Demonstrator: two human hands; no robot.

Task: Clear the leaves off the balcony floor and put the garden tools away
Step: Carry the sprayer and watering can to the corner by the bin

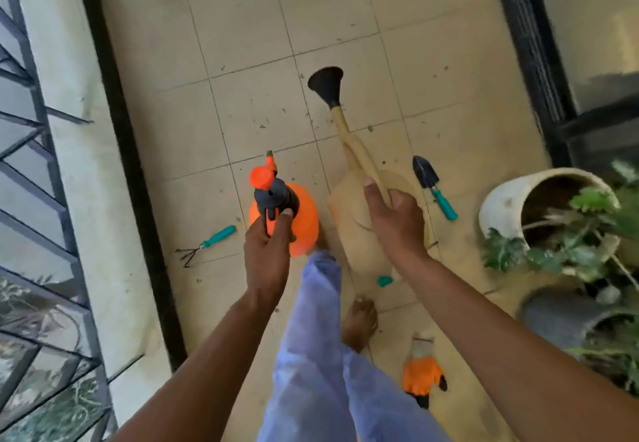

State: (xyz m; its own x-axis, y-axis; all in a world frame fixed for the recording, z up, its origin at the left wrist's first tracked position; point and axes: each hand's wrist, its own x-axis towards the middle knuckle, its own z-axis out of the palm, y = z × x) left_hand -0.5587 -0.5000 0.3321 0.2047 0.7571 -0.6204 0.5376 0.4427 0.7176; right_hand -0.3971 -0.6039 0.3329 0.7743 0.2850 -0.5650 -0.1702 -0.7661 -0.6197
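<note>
Balcony floor [242, 44]: beige tile w/ dark grout lines, small leaf bits scattered around mid-frame. Low white wall + railing along 9 o'clock side; dark door frame w/ glass at 1–3 o'clock.

White plant pot [501, 206] at 3 o'clock, tipped toward the viewer, soil and green foliage showing. Grey pot [553, 317] below it at approx. 4 o'clock, partly behind leaves.

Watering can [349, 213], beige, centre-right, held off the floor; long spout runs up to 12 o'clock, ending in a black rose. Right hand [397, 224] curled round the can's handle, thumb along the top.

Sprayer bottle [294, 220], orange w/ black pump head and orange nozzle, just left of the can. Left hand [268, 255] wrapped round the pump handle, forefinger up on the black head.

Person: pale blue trousers, bare foot [359, 324] on tile at 6 o'clock.

Orange glove [422, 376] on floor at 5 o'clock, near the foot.

Trowel [432, 186], black blade, teal grip, on floor btwn can and white pot.

Hand rake [207, 243], teal grip, on floor at 8 o'clock, beside the wall's dark base strip.

Small teal item [385, 281] under right wrist; can't ID.
</note>
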